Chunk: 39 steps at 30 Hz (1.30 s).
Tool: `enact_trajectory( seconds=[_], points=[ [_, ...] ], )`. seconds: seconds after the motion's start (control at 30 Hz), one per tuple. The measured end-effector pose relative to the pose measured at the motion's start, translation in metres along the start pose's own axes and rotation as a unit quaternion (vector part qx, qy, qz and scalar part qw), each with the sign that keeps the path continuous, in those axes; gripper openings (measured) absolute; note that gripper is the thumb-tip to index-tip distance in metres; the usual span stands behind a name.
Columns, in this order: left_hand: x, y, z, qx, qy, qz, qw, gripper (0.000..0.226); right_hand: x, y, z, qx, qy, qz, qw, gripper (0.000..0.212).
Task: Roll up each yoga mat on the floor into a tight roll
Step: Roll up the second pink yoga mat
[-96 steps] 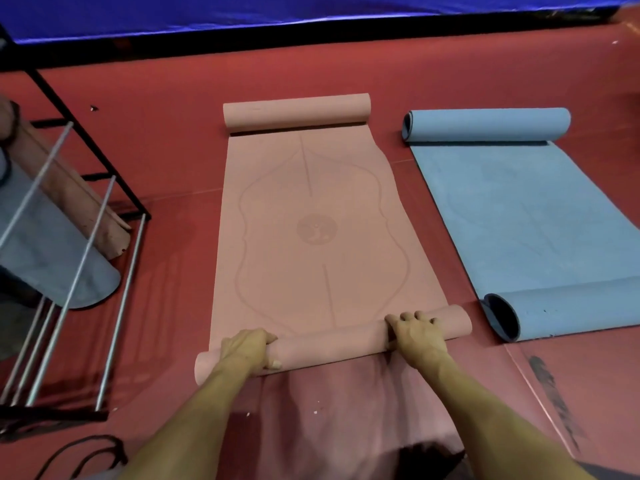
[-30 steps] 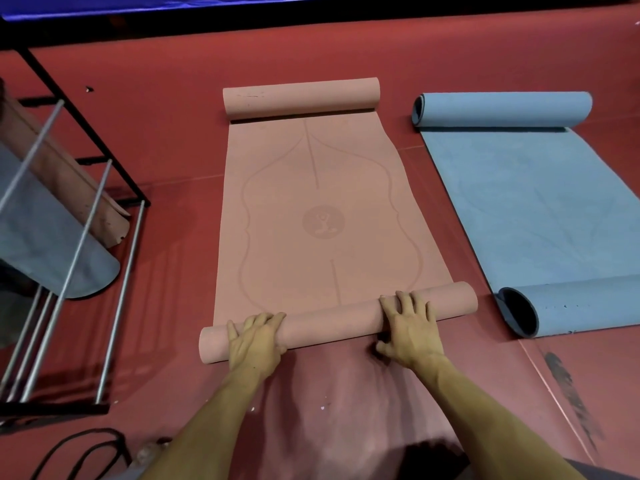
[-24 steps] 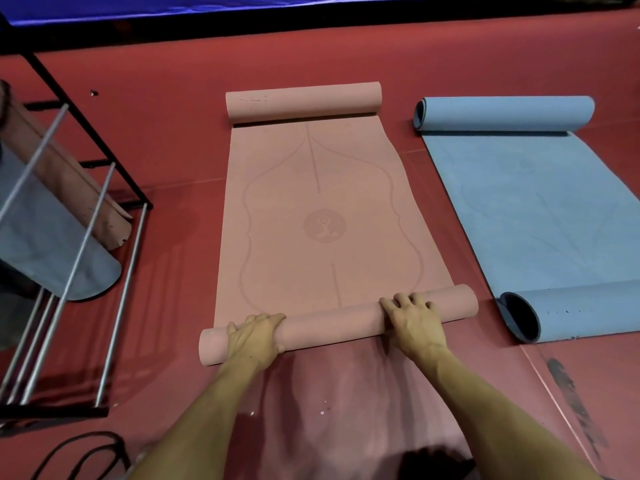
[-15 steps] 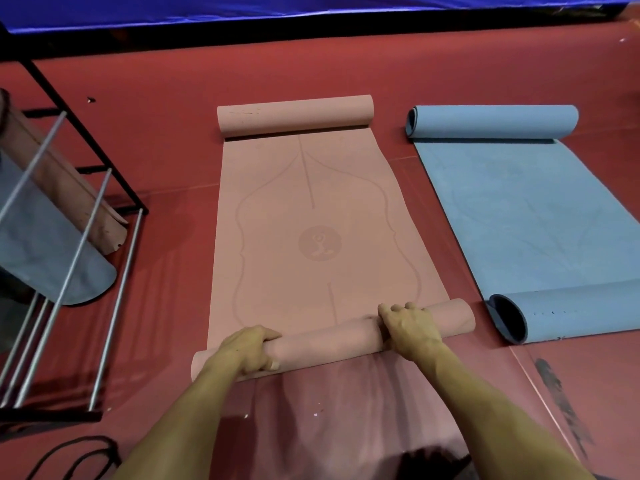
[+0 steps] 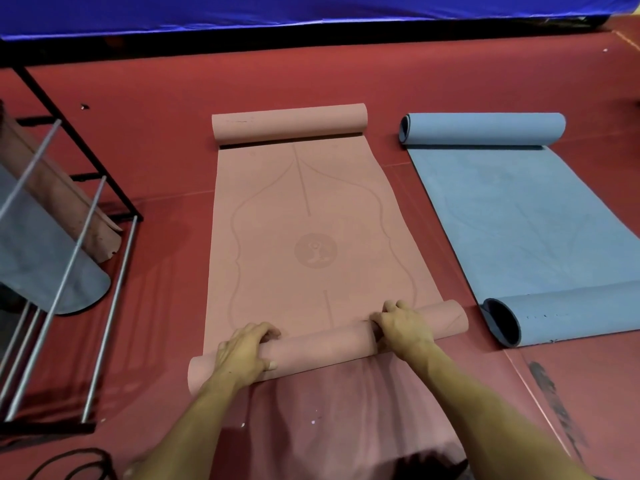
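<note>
A pink yoga mat [image 5: 304, 209] lies lengthwise on the red floor, its far end curled into a small roll [image 5: 289, 123]. Its near end is rolled into a tube [image 5: 325, 344] that runs slightly askew, higher on the right. My left hand [image 5: 244, 351] grips the tube near its left end, fingers curled over the top and thumb on the near side. My right hand [image 5: 403, 327] grips it right of centre, fingers wrapped over the top. A blue yoga mat [image 5: 519, 220] lies to the right, both its ends curled up.
A black metal rack [image 5: 69, 258] with silver rods stands at the left, holding a rolled pink mat [image 5: 59, 199] and a grey-blue mat [image 5: 38, 268]. A black cable [image 5: 72, 462] lies at the bottom left. A blue tarp [image 5: 277, 12] borders the far side.
Both hands went from flat fingers pressing the roll to fingers curled over it. The roll sits about where it was half a second ago.
</note>
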State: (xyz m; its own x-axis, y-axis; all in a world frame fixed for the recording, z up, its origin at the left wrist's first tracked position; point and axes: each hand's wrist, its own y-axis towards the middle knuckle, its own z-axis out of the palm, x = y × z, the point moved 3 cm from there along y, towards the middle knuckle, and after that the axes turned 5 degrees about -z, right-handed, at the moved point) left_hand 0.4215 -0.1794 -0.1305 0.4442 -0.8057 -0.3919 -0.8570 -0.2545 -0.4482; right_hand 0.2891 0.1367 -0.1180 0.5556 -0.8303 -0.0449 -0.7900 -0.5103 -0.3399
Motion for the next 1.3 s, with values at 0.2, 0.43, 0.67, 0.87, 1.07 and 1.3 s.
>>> enact_trajectory(
  seconds=[0.2,0.43,0.67,0.87,1.07,1.3],
  points=[
    [-0.004,-0.003,0.003,-0.035,-0.028,0.015,0.999,0.054,-0.008,0.000,0.001,-0.022,0.049,-0.027,0.998,0.031],
    [-0.011,0.002,0.002,-0.065,0.001,-0.007,0.998,0.037,-0.004,0.013,-0.007,0.058,0.054,-0.063,0.995,0.054],
    [-0.013,0.008,0.001,-0.057,0.004,-0.019,0.998,0.037,0.015,0.006,-0.005,-0.024,0.011,-0.007,1.000,0.035],
    [-0.028,0.010,-0.006,-0.027,0.042,-0.032,0.998,0.044,0.018,0.003,-0.002,-0.051,-0.002,0.014,0.999,0.032],
    [-0.023,0.001,0.001,-0.060,0.059,-0.053,0.995,0.047,0.017,0.006,0.004,-0.053,-0.022,0.029,0.998,0.037],
    [-0.027,-0.002,0.003,-0.094,0.101,-0.055,0.989,0.055,0.018,0.007,-0.007,-0.060,0.024,0.037,0.997,0.043]
  ],
)
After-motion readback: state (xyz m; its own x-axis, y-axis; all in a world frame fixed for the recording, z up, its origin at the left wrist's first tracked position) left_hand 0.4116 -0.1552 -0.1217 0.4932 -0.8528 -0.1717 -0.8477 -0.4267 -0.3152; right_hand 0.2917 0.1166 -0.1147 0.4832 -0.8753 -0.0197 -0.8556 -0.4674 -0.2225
